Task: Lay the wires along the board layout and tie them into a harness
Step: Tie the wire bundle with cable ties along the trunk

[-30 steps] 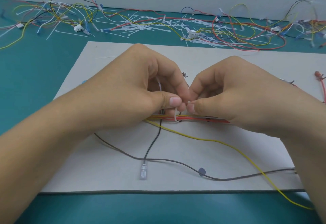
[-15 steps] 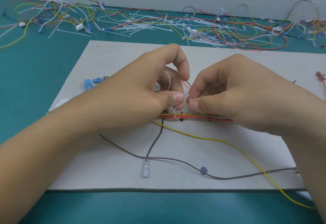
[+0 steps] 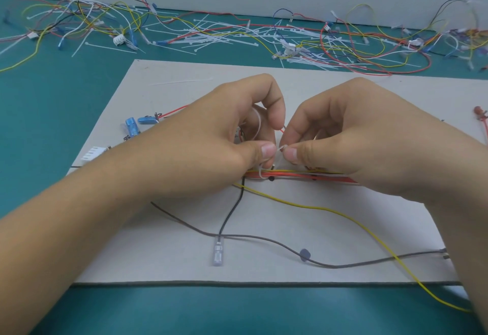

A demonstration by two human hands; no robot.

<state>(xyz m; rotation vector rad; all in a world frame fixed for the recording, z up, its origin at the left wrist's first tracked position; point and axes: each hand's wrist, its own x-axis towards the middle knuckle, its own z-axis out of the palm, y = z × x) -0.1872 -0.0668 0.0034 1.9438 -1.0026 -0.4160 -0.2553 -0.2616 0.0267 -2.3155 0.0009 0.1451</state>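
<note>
You are pinching the two ends of the white cable tie (image 3: 258, 127) in your left hand (image 3: 224, 134) and right hand (image 3: 356, 136), just above the wire bundle (image 3: 298, 175) it is looping on the board (image 3: 290, 229), apparently so tail and head are meeting for threading.

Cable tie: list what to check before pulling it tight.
1. Loop: the tie passes round the bundle: ok.
2. Grip: the left hand pinches the tie: ok.
3. Grip: the right hand pinches it too: ok.
4. Tail threaded through the head: cannot tell, the fingertips hide it.
5. Strays: the black wire branches off left of the loop, outside it: ok.
6. Support: the bundle lies on the board: ok.
</note>
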